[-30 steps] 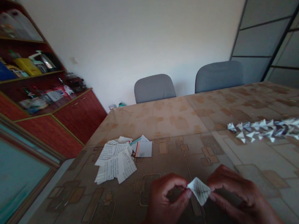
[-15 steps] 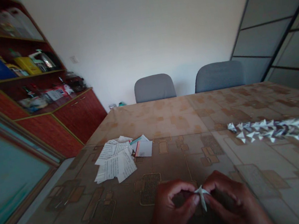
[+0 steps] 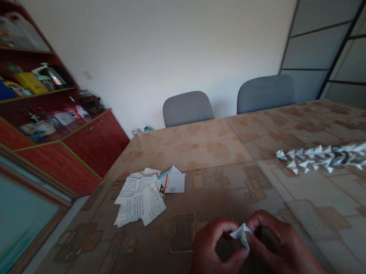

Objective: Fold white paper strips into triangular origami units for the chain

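Note:
A small folded piece of white paper (image 3: 241, 235) is pinched between my two hands, low over the near part of the table. My left hand (image 3: 213, 251) grips it from the left with thumb and forefinger. From the right, my right hand (image 3: 279, 243) presses on it, also with thumb and forefinger. The paper has pointed corners and a fold down its middle. To the left lies a loose pile of printed paper pieces (image 3: 140, 200). Several folded paper triangles (image 3: 332, 157) stand in rows at the right.
A patterned cloth covers the table (image 3: 204, 145). Two grey chairs, the left one (image 3: 187, 108) and the right one (image 3: 264, 93), stand behind the far edge. A red-brown cabinet (image 3: 93, 141) with filled shelves is at the left. Sliding panels (image 3: 325, 17) rise at the right.
The folded paper has turned and now shows a wider face towards the left. My fingers have shifted on it, the left thumb lower. The view has moved slightly.

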`<state>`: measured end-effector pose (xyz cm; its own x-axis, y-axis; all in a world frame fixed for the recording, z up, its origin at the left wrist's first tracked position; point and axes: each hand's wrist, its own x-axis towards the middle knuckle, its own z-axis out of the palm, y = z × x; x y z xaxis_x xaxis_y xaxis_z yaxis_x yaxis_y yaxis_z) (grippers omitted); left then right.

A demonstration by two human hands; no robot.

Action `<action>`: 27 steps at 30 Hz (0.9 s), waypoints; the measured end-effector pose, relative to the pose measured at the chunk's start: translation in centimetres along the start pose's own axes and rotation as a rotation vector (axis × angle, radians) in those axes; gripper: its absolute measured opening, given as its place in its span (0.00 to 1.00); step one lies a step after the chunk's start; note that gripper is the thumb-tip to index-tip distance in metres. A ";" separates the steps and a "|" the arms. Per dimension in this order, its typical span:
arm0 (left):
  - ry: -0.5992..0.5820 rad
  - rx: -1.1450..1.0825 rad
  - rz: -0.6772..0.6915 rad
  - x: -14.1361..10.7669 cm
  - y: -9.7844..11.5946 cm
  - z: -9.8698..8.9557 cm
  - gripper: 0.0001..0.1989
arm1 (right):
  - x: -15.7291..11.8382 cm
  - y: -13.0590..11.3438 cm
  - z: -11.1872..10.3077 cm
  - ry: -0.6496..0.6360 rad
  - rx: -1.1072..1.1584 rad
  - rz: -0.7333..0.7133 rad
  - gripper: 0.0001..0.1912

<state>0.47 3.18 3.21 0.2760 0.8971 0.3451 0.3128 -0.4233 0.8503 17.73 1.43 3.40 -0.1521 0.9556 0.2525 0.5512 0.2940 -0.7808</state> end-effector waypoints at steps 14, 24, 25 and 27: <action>-0.007 -0.120 -0.103 0.4 0.3 -0.1 0.07 | 0.5 -0.4 -0.1 0.014 0.172 0.045 0.09; -0.116 -0.382 -0.344 0.4 -1.1 0.1 0.09 | 0.4 0.4 0.4 -0.037 0.457 0.088 0.06; -0.097 -0.315 -0.313 0.4 -1.1 0.0 0.08 | 0.3 0.3 0.3 -0.039 0.436 0.082 0.05; -0.071 -0.198 -0.243 0.3 -1.0 -0.1 0.06 | 0.2 0.2 0.3 -0.040 0.375 0.067 0.05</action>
<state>0.13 3.88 2.49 0.2797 0.9549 0.0995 0.1967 -0.1584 0.9676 17.57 1.69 3.16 -0.1618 0.9707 0.1774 0.2236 0.2112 -0.9515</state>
